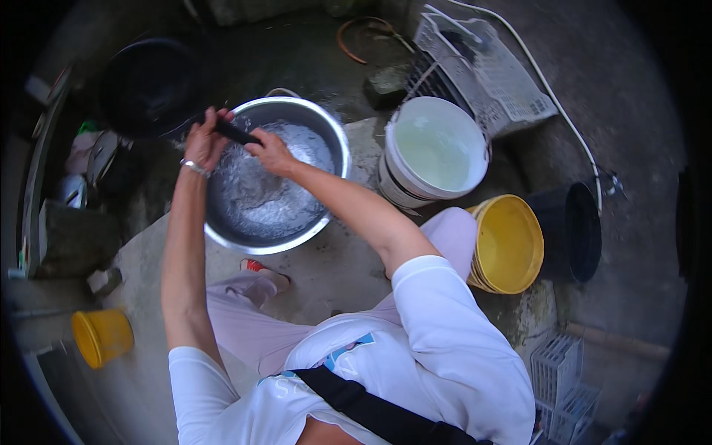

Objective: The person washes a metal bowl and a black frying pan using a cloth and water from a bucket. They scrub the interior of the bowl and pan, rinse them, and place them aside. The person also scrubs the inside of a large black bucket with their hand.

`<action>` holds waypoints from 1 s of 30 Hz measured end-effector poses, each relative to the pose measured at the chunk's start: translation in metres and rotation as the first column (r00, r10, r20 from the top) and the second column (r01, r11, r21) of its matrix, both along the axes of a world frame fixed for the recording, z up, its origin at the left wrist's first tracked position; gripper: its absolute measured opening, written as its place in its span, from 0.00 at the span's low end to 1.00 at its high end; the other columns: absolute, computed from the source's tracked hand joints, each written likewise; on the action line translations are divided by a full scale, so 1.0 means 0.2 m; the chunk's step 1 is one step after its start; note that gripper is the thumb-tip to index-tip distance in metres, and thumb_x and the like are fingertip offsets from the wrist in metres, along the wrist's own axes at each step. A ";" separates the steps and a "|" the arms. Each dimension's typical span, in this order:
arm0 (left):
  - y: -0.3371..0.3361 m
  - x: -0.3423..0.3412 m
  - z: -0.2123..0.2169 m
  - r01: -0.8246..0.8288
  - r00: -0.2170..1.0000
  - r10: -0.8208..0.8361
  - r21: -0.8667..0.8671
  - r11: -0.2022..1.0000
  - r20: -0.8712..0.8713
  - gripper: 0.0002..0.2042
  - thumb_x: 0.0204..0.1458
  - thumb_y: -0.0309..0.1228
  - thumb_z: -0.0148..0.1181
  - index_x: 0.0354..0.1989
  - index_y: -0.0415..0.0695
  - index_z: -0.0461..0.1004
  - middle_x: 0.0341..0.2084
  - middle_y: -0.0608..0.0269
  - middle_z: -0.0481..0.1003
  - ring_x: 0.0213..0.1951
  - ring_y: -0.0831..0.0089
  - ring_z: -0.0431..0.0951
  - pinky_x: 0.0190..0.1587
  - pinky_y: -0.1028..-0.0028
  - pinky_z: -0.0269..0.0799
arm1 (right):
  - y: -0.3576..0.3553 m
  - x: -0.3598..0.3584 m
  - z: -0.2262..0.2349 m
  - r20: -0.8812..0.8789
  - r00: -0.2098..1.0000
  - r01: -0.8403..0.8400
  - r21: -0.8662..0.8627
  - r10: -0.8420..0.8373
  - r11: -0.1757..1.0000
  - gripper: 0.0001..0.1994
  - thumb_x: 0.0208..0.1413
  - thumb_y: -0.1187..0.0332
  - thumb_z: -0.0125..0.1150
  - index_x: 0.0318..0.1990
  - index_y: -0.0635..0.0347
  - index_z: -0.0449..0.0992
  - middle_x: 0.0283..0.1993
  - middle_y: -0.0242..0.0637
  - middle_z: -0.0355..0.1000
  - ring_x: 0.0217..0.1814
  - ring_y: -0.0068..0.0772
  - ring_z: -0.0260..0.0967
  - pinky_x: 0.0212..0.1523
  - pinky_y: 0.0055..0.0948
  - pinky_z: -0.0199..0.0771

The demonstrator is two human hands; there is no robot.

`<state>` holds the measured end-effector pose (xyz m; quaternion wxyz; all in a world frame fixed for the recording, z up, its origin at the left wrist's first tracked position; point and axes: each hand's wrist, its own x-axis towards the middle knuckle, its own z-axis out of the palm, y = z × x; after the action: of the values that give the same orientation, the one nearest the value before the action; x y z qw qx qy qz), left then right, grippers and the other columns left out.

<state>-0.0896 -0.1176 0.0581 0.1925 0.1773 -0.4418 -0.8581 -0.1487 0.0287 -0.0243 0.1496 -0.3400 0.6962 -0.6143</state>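
A large dark round wok is held out to the upper left, tilted, with its black handle reaching back over a metal basin. My left hand is closed round the handle near the wok. At the handle's end my right hand has its fingers closed on it. Water in the basin below both hands is rippling and splashing. A bracelet circles my left wrist. The wok's inside is too dark to make out.
A white bucket of water stands right of the basin, beside stacked yellow buckets and a black bucket. Behind are grey plastic crates and a white hose. A small yellow bucket sits at lower left.
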 end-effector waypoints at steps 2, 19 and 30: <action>-0.08 0.01 -0.03 0.080 0.992 -0.080 0.000 0.997 -0.097 0.08 0.54 0.34 0.56 0.37 0.44 0.70 0.34 0.62 0.73 0.41 0.70 0.72 0.48 0.61 0.67 | 0.04 0.02 0.04 -0.229 0.973 0.047 0.114 -0.020 0.992 0.12 0.52 0.63 0.54 0.40 0.58 0.66 0.35 0.48 0.71 0.43 0.47 0.69 0.39 0.41 0.64; 0.37 0.09 -0.17 0.642 0.711 -0.275 -0.438 0.629 0.647 0.29 0.52 0.42 0.57 0.62 0.47 0.58 0.57 0.49 0.62 0.61 0.56 0.59 0.60 0.55 0.51 | 1.22 -0.62 0.36 -0.631 0.573 0.679 0.009 -0.523 0.734 0.11 0.51 0.64 0.55 0.42 0.51 0.66 0.35 0.43 0.72 0.35 0.50 0.71 0.33 0.47 0.68; 0.37 0.24 -0.31 0.668 0.644 -0.220 -0.399 0.629 0.733 0.26 0.53 0.40 0.55 0.60 0.48 0.61 0.57 0.51 0.62 0.59 0.58 0.61 0.58 0.54 0.55 | 2.25 -0.87 0.32 -0.632 0.115 0.926 0.348 -0.766 -0.148 0.11 0.52 0.69 0.53 0.42 0.61 0.68 0.38 0.50 0.69 0.41 0.49 0.70 0.41 0.43 0.70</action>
<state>-0.0425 -0.0445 -0.0032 -0.1497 0.2490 -0.7736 -0.5632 -0.3236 0.4789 0.0402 -0.2522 0.2300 0.9195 -0.1949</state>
